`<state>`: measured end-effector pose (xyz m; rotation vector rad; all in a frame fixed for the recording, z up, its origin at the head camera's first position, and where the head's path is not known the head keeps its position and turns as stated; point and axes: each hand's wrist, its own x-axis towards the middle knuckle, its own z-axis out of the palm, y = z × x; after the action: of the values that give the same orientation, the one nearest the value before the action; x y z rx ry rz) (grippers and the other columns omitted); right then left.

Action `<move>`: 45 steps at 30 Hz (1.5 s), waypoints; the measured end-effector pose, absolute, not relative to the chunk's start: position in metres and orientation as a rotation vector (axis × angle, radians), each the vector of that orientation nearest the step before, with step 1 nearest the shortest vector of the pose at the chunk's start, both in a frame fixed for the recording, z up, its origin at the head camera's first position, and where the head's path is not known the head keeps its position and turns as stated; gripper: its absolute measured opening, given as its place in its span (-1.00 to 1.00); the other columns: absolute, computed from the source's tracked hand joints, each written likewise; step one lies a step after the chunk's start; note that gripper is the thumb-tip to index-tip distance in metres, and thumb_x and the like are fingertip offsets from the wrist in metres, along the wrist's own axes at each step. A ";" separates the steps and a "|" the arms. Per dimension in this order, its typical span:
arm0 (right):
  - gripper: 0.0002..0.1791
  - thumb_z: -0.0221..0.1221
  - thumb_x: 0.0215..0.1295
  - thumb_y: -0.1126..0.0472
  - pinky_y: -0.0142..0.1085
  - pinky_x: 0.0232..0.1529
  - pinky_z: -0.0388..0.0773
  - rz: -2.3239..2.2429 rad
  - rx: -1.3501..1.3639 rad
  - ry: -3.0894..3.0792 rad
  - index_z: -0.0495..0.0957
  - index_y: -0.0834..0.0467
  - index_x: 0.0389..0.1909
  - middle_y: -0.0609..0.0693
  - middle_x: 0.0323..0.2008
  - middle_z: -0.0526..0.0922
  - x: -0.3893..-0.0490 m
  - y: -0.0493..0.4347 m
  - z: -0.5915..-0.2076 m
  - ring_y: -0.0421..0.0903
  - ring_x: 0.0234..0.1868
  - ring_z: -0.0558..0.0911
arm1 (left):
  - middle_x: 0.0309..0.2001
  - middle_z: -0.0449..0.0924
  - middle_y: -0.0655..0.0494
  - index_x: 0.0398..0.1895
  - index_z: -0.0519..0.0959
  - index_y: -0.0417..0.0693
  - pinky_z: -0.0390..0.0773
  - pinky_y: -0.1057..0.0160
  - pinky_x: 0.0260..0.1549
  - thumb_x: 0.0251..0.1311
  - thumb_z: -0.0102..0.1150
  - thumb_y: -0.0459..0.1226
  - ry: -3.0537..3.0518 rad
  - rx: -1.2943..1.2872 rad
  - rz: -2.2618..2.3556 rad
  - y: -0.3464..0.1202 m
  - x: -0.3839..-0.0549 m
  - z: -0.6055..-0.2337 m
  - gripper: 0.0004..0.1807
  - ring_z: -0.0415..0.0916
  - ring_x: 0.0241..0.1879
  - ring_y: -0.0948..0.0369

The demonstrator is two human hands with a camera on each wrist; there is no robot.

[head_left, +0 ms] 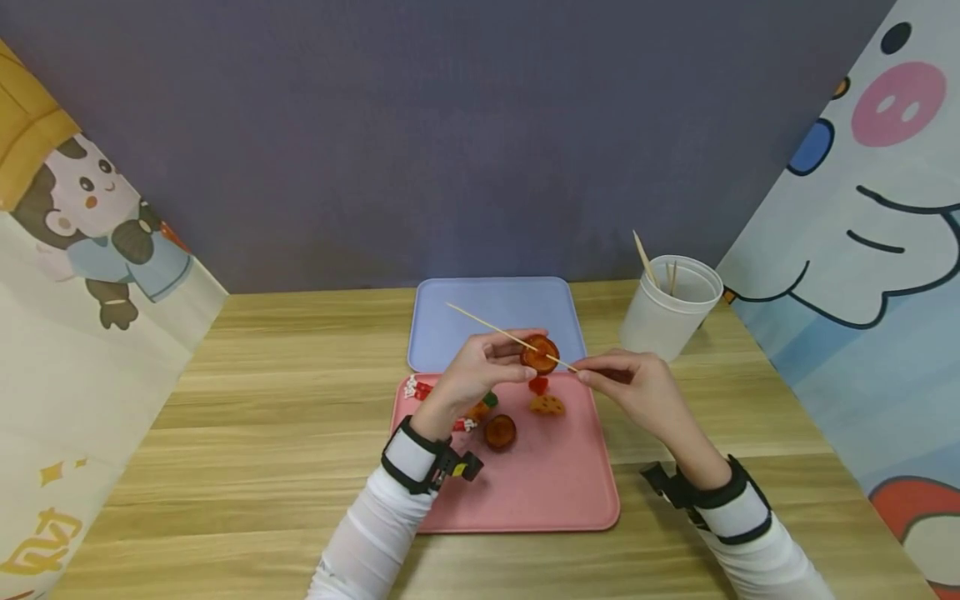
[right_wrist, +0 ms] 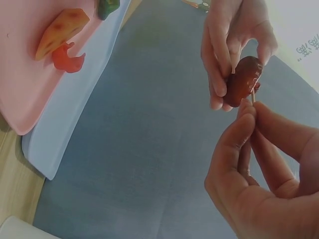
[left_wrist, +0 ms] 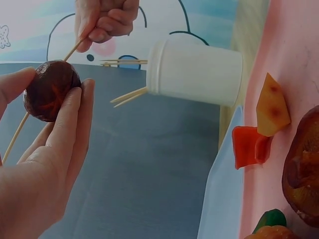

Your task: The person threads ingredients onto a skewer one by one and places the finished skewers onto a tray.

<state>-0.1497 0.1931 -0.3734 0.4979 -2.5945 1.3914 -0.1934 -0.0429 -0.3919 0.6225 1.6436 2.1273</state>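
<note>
My left hand [head_left: 476,367] holds a brown play-food shiitake mushroom [head_left: 540,355] by its rim, thumb on one side and fingers on the other. Its dark, glossy cap [left_wrist: 52,90] bears a cross-shaped mark. A thin bamboo skewer [head_left: 487,323] runs through the mushroom's underside and sticks out on both sides, its long part toward the left. With thumb and fingertips my right hand [head_left: 633,387] pinches the skewer's short right end, close beside the mushroom. Both hands are raised over the far edge of the pink tray [head_left: 555,492].
On the pink tray lie another mushroom [head_left: 499,432], a spotted yellow wedge [head_left: 547,406], a small red piece [head_left: 537,385] and red-and-white pieces [head_left: 420,390]. A blue tray [head_left: 495,292] sits behind it. At the back right stands a white cup [head_left: 667,321] with several sticks.
</note>
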 end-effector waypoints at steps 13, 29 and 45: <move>-0.83 0.32 0.13 0.23 -0.44 -0.34 0.62 1.473 0.485 -2.598 0.72 0.20 -0.27 0.11 -0.28 0.74 -0.153 0.198 -0.376 -0.36 -0.34 0.66 | 0.07 0.57 -0.09 0.23 0.42 -0.22 0.57 0.23 -0.01 0.08 0.19 -0.51 1.624 0.635 2.064 -0.044 -0.194 -0.393 -0.43 0.55 0.03 0.15; -0.80 0.32 0.14 0.22 -0.51 -0.42 0.55 1.368 0.290 -2.635 0.72 0.25 -0.25 0.17 -0.30 0.73 -0.153 0.228 -0.393 -0.45 -0.42 0.61 | -0.10 0.66 -0.09 -0.01 0.61 -0.15 0.57 0.31 -0.18 0.03 0.33 -0.35 2.456 0.756 1.353 -0.031 -0.204 -0.409 -0.61 0.60 -0.12 0.04; -0.74 0.26 0.22 0.12 -0.52 -0.37 0.52 1.221 0.047 -2.749 0.71 0.21 -0.19 0.15 -0.22 0.73 -0.151 0.267 -0.411 -0.53 -0.40 0.57 | -0.12 0.61 0.14 -0.03 0.65 0.03 0.44 0.33 0.00 0.13 0.30 -0.13 2.609 1.506 0.312 0.001 -0.221 -0.419 -0.68 0.46 -0.10 0.21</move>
<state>-0.1507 0.2666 -0.4109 0.0474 -2.7492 1.2212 -0.2211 0.0013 -0.4186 1.5061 2.6086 0.3120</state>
